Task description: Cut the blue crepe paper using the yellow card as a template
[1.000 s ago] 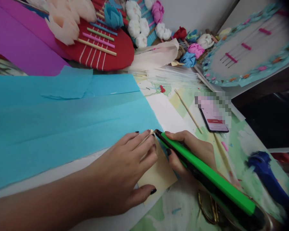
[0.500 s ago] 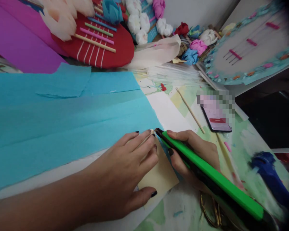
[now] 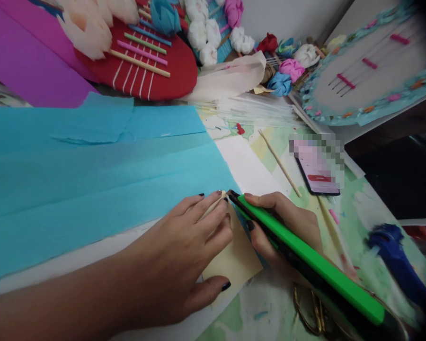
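The long green-and-black tool [image 3: 310,255] slants across the lower right, its dark tip just beside the upper corner of the flat cream paper piece [image 3: 246,253]. The right hand [image 3: 296,215] is clamped around it; the left hand [image 3: 190,246] lies palm-down on the paper, fingers close together, leaving its right edge exposed. Bare patterned tabletop [image 3: 364,206] separates the tool from the black-edged phone [image 3: 315,177], near the table's right edge.

Green-patterned table [image 3: 230,317], phone [image 3: 315,174], wooden stick [image 3: 279,163], white paper [image 3: 250,162]
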Demonstrator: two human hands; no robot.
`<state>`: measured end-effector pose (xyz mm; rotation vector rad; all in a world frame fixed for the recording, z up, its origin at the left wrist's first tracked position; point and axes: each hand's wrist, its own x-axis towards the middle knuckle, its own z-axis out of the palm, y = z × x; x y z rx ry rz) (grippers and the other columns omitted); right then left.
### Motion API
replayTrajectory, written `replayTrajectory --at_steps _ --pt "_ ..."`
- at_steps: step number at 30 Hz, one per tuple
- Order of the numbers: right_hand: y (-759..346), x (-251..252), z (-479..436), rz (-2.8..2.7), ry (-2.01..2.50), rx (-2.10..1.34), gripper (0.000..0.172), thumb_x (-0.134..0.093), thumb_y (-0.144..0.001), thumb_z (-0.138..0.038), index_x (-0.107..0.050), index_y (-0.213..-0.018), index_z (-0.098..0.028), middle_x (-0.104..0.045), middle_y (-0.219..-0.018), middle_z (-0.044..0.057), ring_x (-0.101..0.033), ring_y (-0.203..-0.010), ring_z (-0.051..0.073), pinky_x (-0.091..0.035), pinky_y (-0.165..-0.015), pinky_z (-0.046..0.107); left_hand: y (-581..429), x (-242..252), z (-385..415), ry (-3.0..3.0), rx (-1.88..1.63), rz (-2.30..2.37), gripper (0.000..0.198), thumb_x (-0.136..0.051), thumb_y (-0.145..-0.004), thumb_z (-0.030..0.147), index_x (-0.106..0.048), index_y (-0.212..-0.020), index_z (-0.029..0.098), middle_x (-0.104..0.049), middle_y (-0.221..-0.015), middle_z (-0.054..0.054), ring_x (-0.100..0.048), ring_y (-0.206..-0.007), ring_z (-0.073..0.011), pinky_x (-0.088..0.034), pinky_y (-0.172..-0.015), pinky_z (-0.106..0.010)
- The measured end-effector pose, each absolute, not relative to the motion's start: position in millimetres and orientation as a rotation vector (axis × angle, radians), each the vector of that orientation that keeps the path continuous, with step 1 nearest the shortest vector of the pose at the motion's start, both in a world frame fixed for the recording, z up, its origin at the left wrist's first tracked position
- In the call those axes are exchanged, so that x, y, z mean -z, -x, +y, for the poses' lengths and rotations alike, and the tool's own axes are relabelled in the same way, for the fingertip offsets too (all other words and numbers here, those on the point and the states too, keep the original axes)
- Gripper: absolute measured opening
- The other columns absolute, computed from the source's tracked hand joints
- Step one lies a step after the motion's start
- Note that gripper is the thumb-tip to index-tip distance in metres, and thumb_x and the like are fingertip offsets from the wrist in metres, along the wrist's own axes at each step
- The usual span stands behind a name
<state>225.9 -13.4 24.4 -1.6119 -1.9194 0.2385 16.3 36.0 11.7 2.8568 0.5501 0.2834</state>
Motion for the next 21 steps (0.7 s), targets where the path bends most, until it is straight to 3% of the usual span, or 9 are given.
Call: replayTrajectory --at_steps 21 --pt "-228.8 -24.6 -13.9 -1.955 1.550 -0.237 0.030 -0.057 -0.074 -0.015 -0.059 -0.103 -0.023 -0.065 -0.069 -0.005 -0.059 -0.053 0.008 -0.046 -0.056 0.021 -16.9 -11.9 35.9 -2.873 -0.359 0.567 0.056 -0.048 -0.091 0.053 -0.054 -0.129 0.011 -0.047 -0.143 -0.019 -0.038 -0.137 -0.0367 -0.033 -0.108 -0.051"
